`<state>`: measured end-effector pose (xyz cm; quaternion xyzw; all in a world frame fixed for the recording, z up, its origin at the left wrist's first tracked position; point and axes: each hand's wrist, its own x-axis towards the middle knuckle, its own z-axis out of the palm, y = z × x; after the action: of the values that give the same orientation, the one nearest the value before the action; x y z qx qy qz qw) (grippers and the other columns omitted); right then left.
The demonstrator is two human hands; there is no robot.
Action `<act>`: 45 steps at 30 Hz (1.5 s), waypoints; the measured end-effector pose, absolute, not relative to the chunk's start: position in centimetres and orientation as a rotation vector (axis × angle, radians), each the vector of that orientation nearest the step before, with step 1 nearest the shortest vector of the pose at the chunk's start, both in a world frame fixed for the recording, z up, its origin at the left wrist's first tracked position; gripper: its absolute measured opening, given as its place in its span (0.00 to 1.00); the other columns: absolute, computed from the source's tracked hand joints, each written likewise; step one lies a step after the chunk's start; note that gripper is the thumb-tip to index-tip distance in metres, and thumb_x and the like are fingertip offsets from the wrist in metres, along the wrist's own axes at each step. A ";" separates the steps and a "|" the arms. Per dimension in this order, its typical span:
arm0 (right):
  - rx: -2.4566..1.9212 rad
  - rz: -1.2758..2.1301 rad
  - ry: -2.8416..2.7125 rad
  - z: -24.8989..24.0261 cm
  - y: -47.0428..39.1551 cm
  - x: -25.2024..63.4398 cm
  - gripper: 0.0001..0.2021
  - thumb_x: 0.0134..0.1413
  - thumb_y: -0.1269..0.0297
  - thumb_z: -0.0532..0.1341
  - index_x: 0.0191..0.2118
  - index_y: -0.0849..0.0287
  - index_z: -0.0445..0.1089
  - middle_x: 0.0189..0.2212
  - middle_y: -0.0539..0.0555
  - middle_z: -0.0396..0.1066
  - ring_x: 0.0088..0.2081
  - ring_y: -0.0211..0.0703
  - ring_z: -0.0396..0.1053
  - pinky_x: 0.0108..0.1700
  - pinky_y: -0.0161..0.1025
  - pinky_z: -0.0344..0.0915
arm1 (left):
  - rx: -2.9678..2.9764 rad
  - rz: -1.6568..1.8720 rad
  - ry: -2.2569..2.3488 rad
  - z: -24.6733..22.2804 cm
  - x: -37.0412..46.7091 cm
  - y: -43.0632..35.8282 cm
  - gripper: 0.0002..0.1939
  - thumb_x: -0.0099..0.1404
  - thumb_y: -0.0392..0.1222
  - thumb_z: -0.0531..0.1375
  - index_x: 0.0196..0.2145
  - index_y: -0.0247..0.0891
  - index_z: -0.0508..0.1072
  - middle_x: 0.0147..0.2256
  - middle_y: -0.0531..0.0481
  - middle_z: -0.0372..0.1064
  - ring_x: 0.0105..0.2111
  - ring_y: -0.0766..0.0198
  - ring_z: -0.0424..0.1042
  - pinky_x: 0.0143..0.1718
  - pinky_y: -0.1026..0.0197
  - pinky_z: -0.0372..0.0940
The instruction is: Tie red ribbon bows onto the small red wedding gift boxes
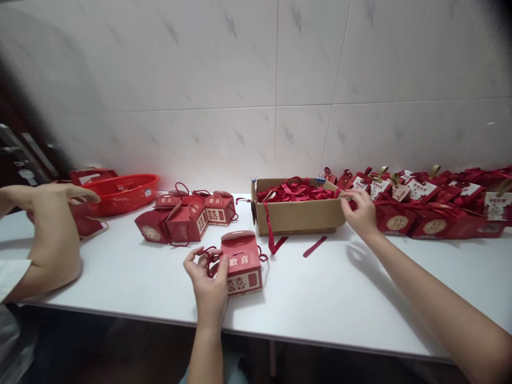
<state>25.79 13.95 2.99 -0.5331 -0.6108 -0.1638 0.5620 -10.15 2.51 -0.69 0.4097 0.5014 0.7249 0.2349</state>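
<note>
Near the table's front edge stands a red gift box (242,264) with gold lettering and dark red cord handles. My left hand (208,280) is at its left side, its fingers curled round the cord handle. Farther right, my right hand (360,213) is at the right end of an open cardboard box (300,217), thumb and fingertips pinched together by its corner on a bit of red ribbon. Tangled red ribbons (298,191) fill the cardboard box, and one strand hangs over its front onto the table.
Several red boxes (186,218) stand left of centre. Behind them at left is a red plastic basket (124,197). Finished-looking tagged red boxes (434,221) line the right. Another person's arm (54,240) rests at far left. A ribbon piece (314,247) lies on the white table (304,298).
</note>
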 end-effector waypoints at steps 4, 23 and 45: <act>-1.323 -0.133 -1.637 8.5 17.0 18.6 0.14 0.55 0.71 0.50 0.44 0.61 0.69 0.45 0.60 0.70 0.47 0.48 0.67 0.52 0.44 0.62 | 1.204 1.845 1.327 -1.0 -9.1 2.1 0.24 0.58 0.44 0.61 0.49 0.44 0.56 0.41 0.47 0.68 0.42 0.62 0.70 0.40 0.61 0.65; -1.873 0.445 -1.986 8.7 18.6 16.8 0.24 0.55 0.45 0.53 0.28 0.62 0.74 0.33 0.61 0.76 0.39 0.53 0.72 0.39 0.41 0.65 | 1.698 1.543 1.107 -3.4 -6.6 2.1 0.27 0.61 0.45 0.60 0.55 0.44 0.55 0.52 0.41 0.56 0.54 0.53 0.62 0.54 0.50 0.59; -1.531 0.148 -1.721 6.8 19.0 17.3 0.31 0.46 0.74 0.61 0.59 0.59 0.62 0.64 0.60 0.50 0.63 0.50 0.52 0.62 0.43 0.53 | 1.954 1.630 1.232 -3.2 -6.3 2.5 0.17 0.60 0.42 0.60 0.46 0.42 0.60 0.50 0.42 0.60 0.53 0.53 0.60 0.54 0.47 0.57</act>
<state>17.34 18.98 6.80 -0.6064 -0.6819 0.0584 0.4047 -6.32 2.50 -3.16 0.6825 0.4304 0.5695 0.1567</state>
